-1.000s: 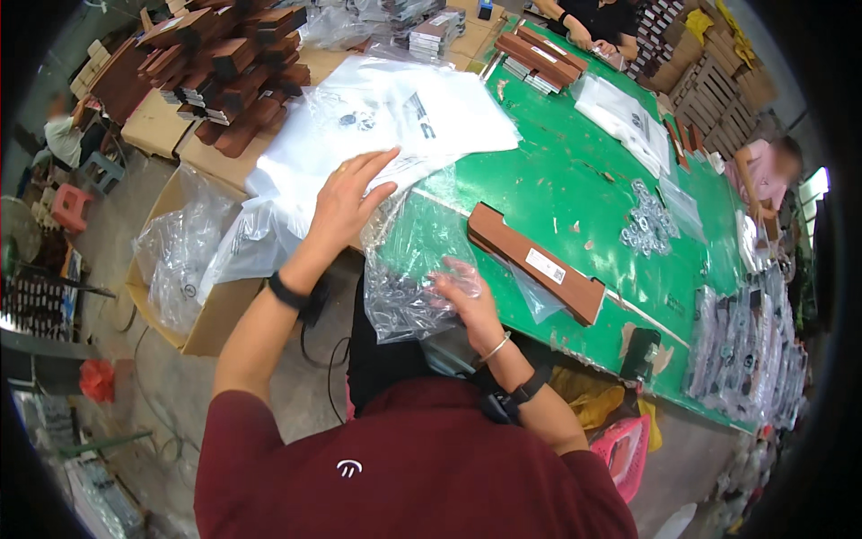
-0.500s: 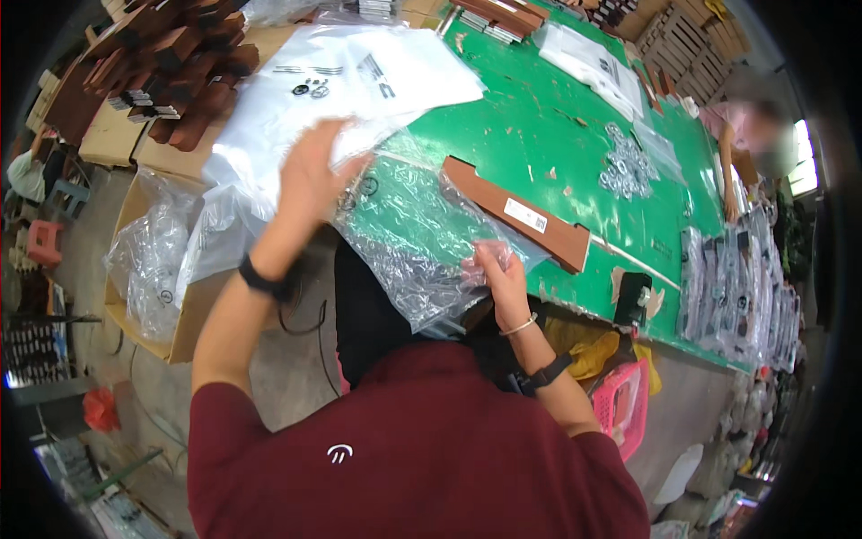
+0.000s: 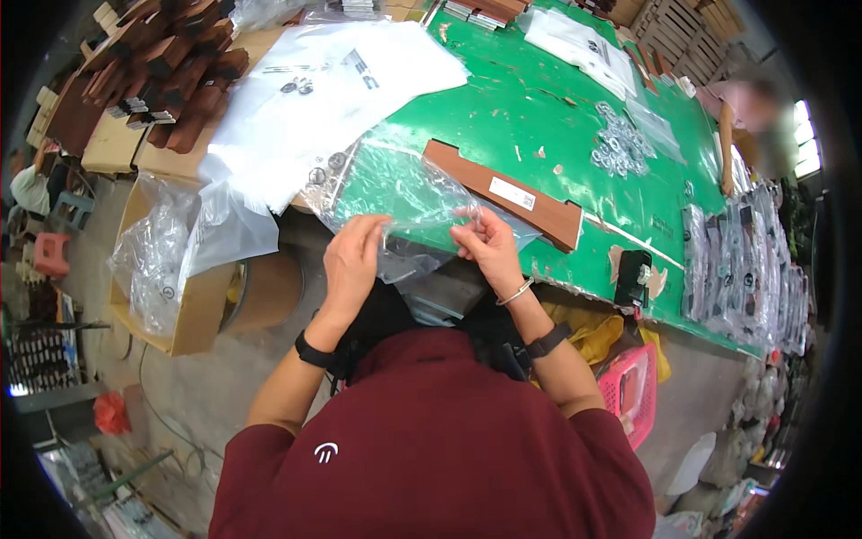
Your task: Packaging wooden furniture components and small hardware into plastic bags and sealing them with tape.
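Two hands show in the head view, apart — the left hand and right hand each pinch a clear, crinkled plastic bag spanning the green worktop's near edge. It should prove light, limp and slippery, best held by its edge. The long brown wood-look bar beside it bears a white rectangular label — print too small to read.

Clear, crinkled plastic bag in both hands, partly over the table
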### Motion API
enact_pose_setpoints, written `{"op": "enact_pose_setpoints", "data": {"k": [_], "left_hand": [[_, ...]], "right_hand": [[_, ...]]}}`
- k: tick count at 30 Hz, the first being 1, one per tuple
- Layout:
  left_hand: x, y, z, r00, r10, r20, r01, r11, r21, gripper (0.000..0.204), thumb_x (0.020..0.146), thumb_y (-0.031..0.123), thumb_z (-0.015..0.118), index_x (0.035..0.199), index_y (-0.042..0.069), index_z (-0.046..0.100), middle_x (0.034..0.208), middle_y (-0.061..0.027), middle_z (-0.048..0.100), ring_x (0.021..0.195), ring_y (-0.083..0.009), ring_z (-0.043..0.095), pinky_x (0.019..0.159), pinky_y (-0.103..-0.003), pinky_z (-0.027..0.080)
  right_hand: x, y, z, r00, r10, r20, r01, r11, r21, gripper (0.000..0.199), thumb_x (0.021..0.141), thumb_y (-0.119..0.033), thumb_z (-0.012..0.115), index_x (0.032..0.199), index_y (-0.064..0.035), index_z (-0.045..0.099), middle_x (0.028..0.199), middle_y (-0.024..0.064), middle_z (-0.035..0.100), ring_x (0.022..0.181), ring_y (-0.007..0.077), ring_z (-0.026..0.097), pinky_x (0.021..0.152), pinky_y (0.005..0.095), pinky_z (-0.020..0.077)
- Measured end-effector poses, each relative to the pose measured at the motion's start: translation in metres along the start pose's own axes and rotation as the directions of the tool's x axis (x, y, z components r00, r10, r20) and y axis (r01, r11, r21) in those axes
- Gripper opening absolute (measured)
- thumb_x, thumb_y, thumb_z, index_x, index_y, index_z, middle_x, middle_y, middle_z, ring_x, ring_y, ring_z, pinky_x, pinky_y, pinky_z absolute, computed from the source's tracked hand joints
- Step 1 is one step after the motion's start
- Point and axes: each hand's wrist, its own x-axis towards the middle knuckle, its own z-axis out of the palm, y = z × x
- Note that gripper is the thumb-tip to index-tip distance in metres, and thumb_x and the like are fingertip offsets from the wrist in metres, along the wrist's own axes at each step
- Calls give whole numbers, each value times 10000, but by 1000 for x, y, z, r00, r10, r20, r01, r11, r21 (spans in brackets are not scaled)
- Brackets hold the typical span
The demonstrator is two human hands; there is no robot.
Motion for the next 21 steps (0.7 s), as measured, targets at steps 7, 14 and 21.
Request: {"op": "enact_pose_setpoints", "data": {"k": [7,14,21], "left_hand": [[3,41,16,987,156,45,-160,883,441,613,871,230,701,1431,138,471,1087,-110,594,1023,-302,584,851,-409,466],[20,0,-16,958,128,-255,-62,966,251,306,923,14,544,1198,98,651,1021,-149,659,917,-361,642,778,-413,508],[35,-6,-21,936,158,-315,-93,973,212,323,916,0,537,1197,93,666,1064,-146,687,964,-338,663,833,-396,513]], "right_hand": [[1,9,14,978,-201,-61,189,968,-163,180,886,-137,720,1043,-57,689,668,-20,598,577,54,542,528,232,429],[21,-31,-64,858,-513,-26,387,680,-623,341,842,-276,761,1097,-56,715,869,66,725,775,181,673,685,323,518],[40,-57,-128,976,-167,136,187,336,-923,493,796,-462,754,1046,-39,712,931,181,701,883,387,659,791,461,506]]}}
